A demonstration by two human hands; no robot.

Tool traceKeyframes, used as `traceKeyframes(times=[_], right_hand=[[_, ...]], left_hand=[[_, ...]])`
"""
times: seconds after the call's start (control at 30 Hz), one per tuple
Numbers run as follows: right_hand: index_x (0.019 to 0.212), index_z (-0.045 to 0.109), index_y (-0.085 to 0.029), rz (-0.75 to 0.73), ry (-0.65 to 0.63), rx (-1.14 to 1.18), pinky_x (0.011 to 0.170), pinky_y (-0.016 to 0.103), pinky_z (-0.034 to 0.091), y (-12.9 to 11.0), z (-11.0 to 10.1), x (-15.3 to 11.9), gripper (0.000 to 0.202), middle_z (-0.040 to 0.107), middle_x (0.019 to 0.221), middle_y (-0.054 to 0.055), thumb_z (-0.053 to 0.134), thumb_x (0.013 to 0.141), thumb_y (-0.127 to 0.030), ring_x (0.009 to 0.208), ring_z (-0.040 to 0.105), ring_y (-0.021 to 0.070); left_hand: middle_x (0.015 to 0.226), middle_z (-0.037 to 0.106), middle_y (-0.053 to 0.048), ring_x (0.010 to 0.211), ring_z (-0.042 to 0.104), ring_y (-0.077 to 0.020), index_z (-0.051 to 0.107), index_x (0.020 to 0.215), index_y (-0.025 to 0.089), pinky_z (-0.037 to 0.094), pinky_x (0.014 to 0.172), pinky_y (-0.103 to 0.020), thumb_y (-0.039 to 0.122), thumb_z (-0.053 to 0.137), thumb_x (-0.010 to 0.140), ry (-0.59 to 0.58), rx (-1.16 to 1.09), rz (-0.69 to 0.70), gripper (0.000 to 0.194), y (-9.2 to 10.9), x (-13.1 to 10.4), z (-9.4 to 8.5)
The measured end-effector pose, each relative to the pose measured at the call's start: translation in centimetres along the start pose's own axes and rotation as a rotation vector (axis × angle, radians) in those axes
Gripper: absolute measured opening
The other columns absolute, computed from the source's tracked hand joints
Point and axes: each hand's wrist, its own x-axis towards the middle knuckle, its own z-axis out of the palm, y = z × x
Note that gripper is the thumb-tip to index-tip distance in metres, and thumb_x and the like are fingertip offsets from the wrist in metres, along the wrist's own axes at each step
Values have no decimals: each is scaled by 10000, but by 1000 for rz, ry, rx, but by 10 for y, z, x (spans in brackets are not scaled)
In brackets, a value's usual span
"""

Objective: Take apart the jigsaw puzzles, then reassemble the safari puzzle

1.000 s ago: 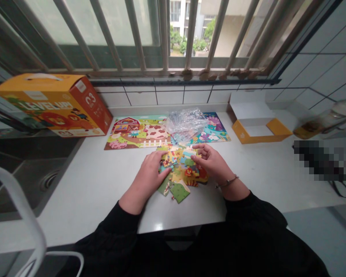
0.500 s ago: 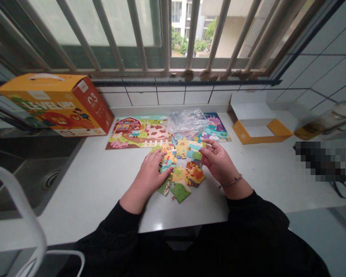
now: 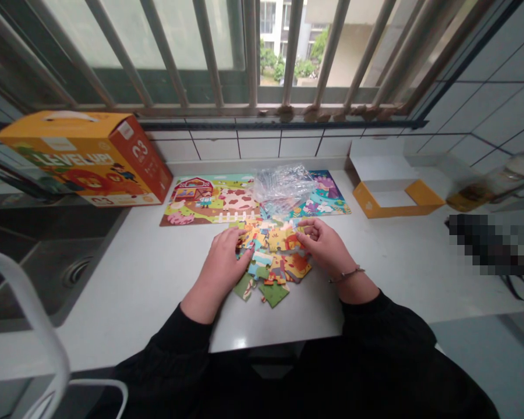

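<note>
A loose pile of colourful jigsaw puzzle pieces (image 3: 283,238) lies on the white counter between my hands, some overlapping. My left hand (image 3: 224,259) curves around the pile's left edge, with puzzle pieces between thumb and fingers. At the right edge, my right hand (image 3: 325,244) has its thumb and forefinger closed on a puzzle piece, which the fingers partly cover. A light-blue and green puzzle piece (image 3: 261,265) lies on top in the middle. Nearest me are a green puzzle piece (image 3: 274,295) and another greenish puzzle piece (image 3: 245,287).
Behind the pile lie a farm picture board (image 3: 192,212), a crumpled clear plastic bag (image 3: 283,185) and a purple-blue picture board (image 3: 332,195). An orange carton (image 3: 74,166) stands left beside the sink (image 3: 70,256). An opened yellow-white box (image 3: 397,209) sits at right.
The light-blue and green piece has left my right hand and lies mid-pile. Both hands have shifted slightly, the right one inward; the pieces are bunched closer, covering the gap between them.
</note>
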Motion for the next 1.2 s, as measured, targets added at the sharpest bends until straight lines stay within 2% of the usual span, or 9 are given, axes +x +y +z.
traceKeyframes(times=[0.1,0.27,0.43,0.6,0.8,0.93,1.03,1.13,1.2], right_hand=[[1234,634,-234,-11,-45,115,531,262,527,1,0,0,577,666,838,-33,861,817,-562,662,639,148],[1171,657,-226,11,-12,-96,511,260,514,3,-1,1,524,668,827,-18,873,795,-518,645,630,152],[1262,627,-246,-69,-151,-17,607,299,593,5,3,1,536,693,897,-9,819,870,-556,703,685,168],[1199,718,-234,-201,-47,-394,689,327,590,8,3,2,358,785,1077,57,796,898,-412,717,690,161],[1198,760,-211,-297,24,-624,790,377,576,8,5,2,299,779,1098,83,750,962,-395,712,658,176],[1220,748,-199,-412,50,-736,996,454,563,11,5,3,298,766,1182,138,715,990,-386,1023,706,286],[1273,738,-190,-366,232,-866,1117,570,502,17,3,2,360,721,1315,205,686,1017,-437,1284,629,397],[1404,698,-169,-227,391,-982,1139,675,464,24,3,2,496,619,1523,287,657,1037,-500,1426,538,486],[1492,644,-150,-185,361,-1027,1191,748,396,29,6,2,571,535,1644,316,650,1043,-504,1514,474,515]], left_hand=[[1447,722,-182,1402,650,-387,682,1367,189,522,1217,-603,334,692,995,7,-7,1,399,0,0,0],[1452,720,-188,1399,654,-387,685,1358,176,520,1220,-595,326,704,989,3,-6,2,399,0,0,0],[1437,730,-177,1383,662,-372,690,1340,183,522,1219,-591,358,692,1025,-13,-54,18,360,4,0,-3],[1571,655,-166,1482,610,-350,728,1294,223,495,1269,-574,432,754,1017,-132,-150,164,348,11,-3,-4],[1567,648,-223,1496,590,-419,695,1370,172,472,1278,-627,401,881,909,-33,-22,-3,547,3,0,0],[1472,732,-160,1400,671,-366,704,1361,219,526,1232,-591,343,787,978,-153,-103,115,411,6,0,-2],[1582,668,-148,1488,616,-337,693,1393,247,494,1274,-579,340,741,1017,-189,-168,205,389,10,-3,-3],[1687,559,-202,1585,519,-381,650,1489,223,429,1320,-617,477,827,967,-185,-124,164,607,10,-4,-2],[1737,481,-255,1632,450,-439,609,1553,194,371,1344,-660,558,934,847,-218,-59,121,858,8,-4,1]])
